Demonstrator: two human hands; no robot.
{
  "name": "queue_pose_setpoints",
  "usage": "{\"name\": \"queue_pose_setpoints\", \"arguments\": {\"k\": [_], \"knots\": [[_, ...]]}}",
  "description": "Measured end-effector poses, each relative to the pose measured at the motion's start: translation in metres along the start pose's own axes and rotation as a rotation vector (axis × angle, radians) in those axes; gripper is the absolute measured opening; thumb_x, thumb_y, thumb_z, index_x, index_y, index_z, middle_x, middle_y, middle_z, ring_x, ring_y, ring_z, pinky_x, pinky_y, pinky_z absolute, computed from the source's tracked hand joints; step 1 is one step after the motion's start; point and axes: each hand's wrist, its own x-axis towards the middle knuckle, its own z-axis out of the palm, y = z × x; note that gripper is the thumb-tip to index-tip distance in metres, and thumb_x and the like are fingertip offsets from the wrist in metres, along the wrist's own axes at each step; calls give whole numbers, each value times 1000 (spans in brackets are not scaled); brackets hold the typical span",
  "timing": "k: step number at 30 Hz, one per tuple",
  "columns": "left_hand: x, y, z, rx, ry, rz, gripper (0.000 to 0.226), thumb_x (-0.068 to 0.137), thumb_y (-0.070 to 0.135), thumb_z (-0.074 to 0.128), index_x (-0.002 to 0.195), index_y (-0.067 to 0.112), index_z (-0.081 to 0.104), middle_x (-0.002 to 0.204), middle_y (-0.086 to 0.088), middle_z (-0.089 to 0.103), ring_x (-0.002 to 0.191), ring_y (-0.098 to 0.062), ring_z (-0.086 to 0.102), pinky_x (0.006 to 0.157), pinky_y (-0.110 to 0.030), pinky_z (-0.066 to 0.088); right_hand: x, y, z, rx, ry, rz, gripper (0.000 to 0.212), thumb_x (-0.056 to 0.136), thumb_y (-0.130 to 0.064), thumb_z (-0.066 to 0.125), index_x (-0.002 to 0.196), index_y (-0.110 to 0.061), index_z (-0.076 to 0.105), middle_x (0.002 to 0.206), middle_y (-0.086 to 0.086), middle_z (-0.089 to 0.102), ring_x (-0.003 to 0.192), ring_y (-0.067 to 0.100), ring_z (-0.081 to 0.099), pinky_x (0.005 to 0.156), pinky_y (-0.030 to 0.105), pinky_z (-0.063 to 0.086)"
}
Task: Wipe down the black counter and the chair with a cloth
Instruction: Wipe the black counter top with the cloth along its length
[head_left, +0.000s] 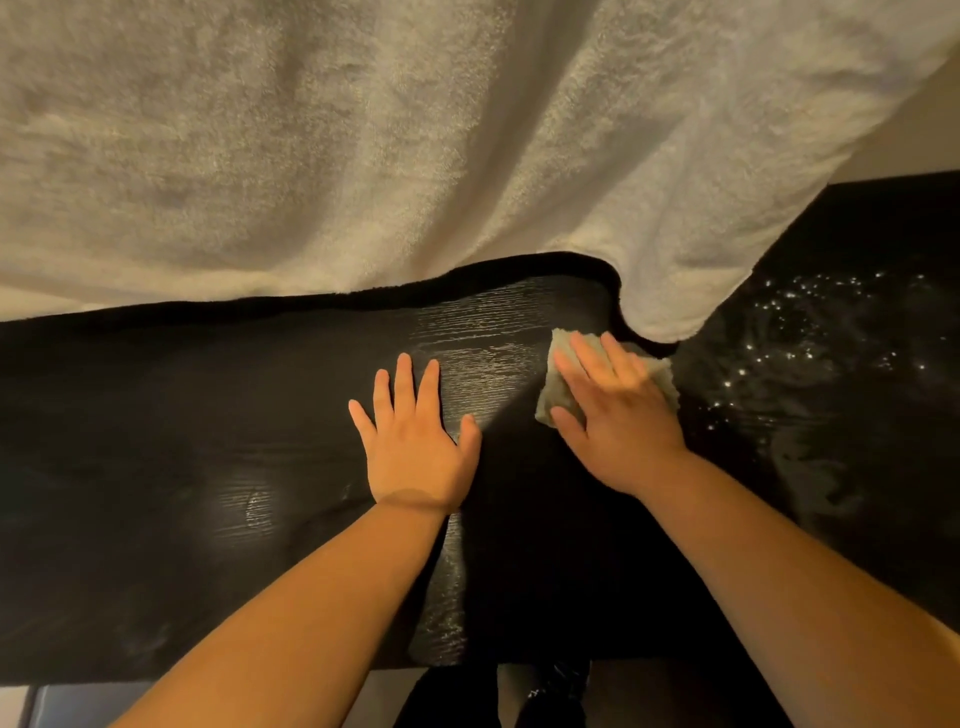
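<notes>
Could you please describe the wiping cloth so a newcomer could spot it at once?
On the long black counter, just below the big white fluffy fabric, the cloth lies flat under the right hand. It is small, grey-green and nubbly, unlike the large white fabric beside it.

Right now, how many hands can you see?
2. The left hand lies flat on the black counter. The right hand presses a small grey cloth onto the counter, just below the hanging white fabric. None seems hidden.
</notes>
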Motion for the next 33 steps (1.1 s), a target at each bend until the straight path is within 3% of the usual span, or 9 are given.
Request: {"name": "queue_pose_setpoints", "arguments": {"k": [2,6,9,13,16,22,26,28,33], "knots": [[-1,0,2,8,19,9,77,97,60,39,166,30,25,177,-2,10,163,-30,4,128,-64,4,21,14,-1,-3,59,51,73,98,-48,43,163,-17,30,170,8,25,146,38,41,109,51,44],[-2,0,2,15,35,18,78,96,62,36,166,28,25,177,-3,12,162,-31,6,128,-65,6,58,32,-2,156,18,275,83,94,-66,7,166,-26,4,174,12,8,158,37,15,127,56,16],[-3,0,1,16,16,11,78,97,61,37,166,28,23,177,-3,11,162,-30,4,128,-64,4,36,12,2,54,46,265,76,98,-50,21,166,-18,13,169,17,22,144,46,36,116,58,34],[-3,1,1,17,20,8,77,98,59,40,166,29,23,177,-2,11,162,-30,5,128,-65,4,-44,-21,14,39,-13,47,73,101,-52,29,165,-19,19,174,5,8,160,33,7,128,51,13],[-4,1,1,14,13,5,76,98,58,40,166,29,23,177,-3,11,162,-31,5,128,-65,4,-56,-5,16,-1,-76,-67,74,103,-56,34,166,-23,16,174,1,9,160,29,4,130,47,8],[-3,2,0,26,10,-6,77,97,60,37,166,30,24,177,-2,11,162,-31,5,128,-64,3,-11,39,-2,58,-46,236,75,100,-57,18,167,-24,11,166,8,30,155,37,14,128,50,7],[-5,2,-1,27,13,-1,77,97,62,34,166,30,23,177,-2,10,162,-30,4,128,-64,3,-43,1,12,21,-49,230,73,103,-49,14,167,-16,4,175,8,0,159,37,-2,129,52,3],[-6,4,-2,30,15,1,76,98,61,34,167,30,23,177,-2,10,162,-31,4,128,-64,2,-87,-17,22,36,-34,130,73,102,-51,24,167,-19,11,175,4,0,160,33,0,129,52,11],[-9,4,-5,5,50,57,67,102,50,40,164,25,34,174,-7,22,160,-33,16,131,-56,10,-131,-3,26,24,-125,-48,77,102,-56,34,167,-27,6,175,-5,0,161,24,-4,130,46,3]]}}
